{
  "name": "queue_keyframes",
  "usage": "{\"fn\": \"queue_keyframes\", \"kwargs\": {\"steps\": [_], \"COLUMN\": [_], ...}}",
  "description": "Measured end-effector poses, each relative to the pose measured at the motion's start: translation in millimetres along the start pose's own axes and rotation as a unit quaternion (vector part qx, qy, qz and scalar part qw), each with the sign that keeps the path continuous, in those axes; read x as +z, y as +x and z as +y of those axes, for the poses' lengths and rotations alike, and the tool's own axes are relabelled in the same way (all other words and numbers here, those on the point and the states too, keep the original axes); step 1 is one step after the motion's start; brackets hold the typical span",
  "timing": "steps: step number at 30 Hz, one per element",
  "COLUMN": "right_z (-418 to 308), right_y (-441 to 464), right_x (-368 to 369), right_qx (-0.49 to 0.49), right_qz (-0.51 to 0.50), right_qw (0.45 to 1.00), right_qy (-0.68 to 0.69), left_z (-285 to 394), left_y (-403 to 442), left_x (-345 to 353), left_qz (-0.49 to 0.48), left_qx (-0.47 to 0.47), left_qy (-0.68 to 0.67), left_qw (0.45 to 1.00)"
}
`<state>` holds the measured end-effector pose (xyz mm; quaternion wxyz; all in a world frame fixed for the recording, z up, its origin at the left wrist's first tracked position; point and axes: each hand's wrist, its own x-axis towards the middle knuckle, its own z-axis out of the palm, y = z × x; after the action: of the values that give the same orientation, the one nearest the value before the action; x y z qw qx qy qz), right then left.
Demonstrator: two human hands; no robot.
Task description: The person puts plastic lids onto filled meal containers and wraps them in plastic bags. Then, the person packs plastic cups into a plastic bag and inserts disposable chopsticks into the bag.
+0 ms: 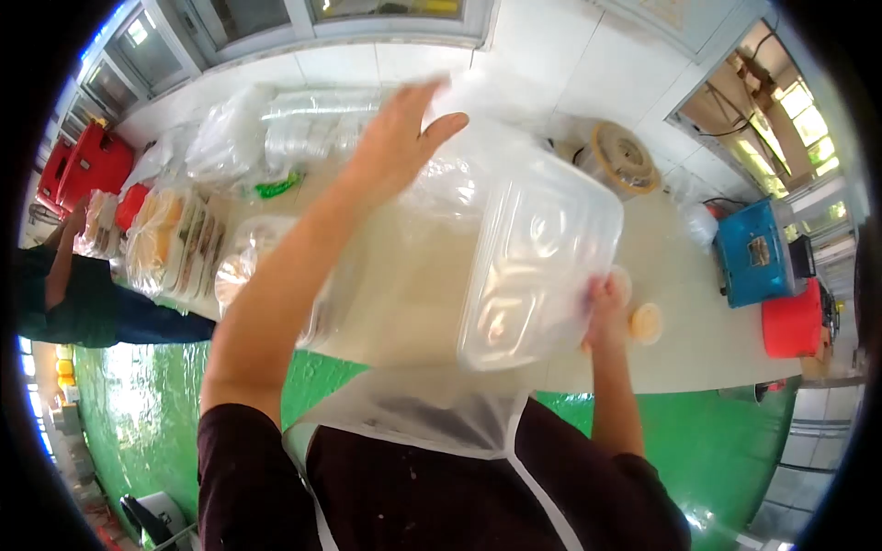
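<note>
My right hand (604,310) grips the lower right edge of a clear plastic compartment tray (542,248), perhaps several nested. The tray is tilted up above the table, facing me. Higher and to the left, my left hand (402,138) is raised with thumb and fingers apart, holding nothing I can see. Its fingertips are blurred, near a hazy sheet of clear plastic (478,96). Crumpled clear wrap (446,188) lies behind the tray. Beside my right hand, a small round tub (647,323) with pale orange contents sits on the table.
Wrapped packs of filled trays (175,243) stand at the left, before a co-worker's arm (62,262). Bagged clear containers (312,138) line the wall. A lidded round bin (620,156), a blue box (755,253) and a red container (792,321) stand rightward on the table (404,275).
</note>
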<state>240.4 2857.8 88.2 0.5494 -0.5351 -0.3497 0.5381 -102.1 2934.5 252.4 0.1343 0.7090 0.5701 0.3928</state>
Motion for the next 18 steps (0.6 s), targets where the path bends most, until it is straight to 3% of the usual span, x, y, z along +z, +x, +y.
{"fn": "queue_keyframes", "kwargs": {"steps": [1, 3, 6, 9, 15, 18], "right_z": [8.4, 25.8, 38.4, 32.8, 21.7, 22.7], "right_y": [-0.5, -3.6, -1.3, -0.5, 11.1, 18.0], "right_x": [3.6, 14.4, 33.2, 50.9, 74.9, 77.2], "right_qx": [0.008, 0.030, 0.067, 0.085, 0.082, 0.081], "right_qz": [-0.032, -0.097, -0.177, -0.184, -0.231, -0.270], "right_qw": [0.999, 0.987, 0.963, 0.959, 0.954, 0.946], "right_qy": [0.041, 0.126, 0.192, 0.197, 0.173, 0.160], "left_z": [13.6, 27.9, 21.6, 27.7, 35.4, 29.1], "left_y": [-9.6, -42.4, -65.0, -74.2, -85.6, -91.1], "left_x": [-1.4, 4.9, 14.1, 9.2, -15.3, -20.2], "left_qz": [-0.121, -0.159, -0.189, -0.176, -0.160, -0.155], "left_qx": [-0.142, -0.237, -0.162, -0.163, -0.211, -0.177], "left_qy": [-0.196, -0.418, -0.597, -0.656, -0.651, -0.639], "left_qw": [0.963, 0.862, 0.762, 0.716, 0.711, 0.732]}}
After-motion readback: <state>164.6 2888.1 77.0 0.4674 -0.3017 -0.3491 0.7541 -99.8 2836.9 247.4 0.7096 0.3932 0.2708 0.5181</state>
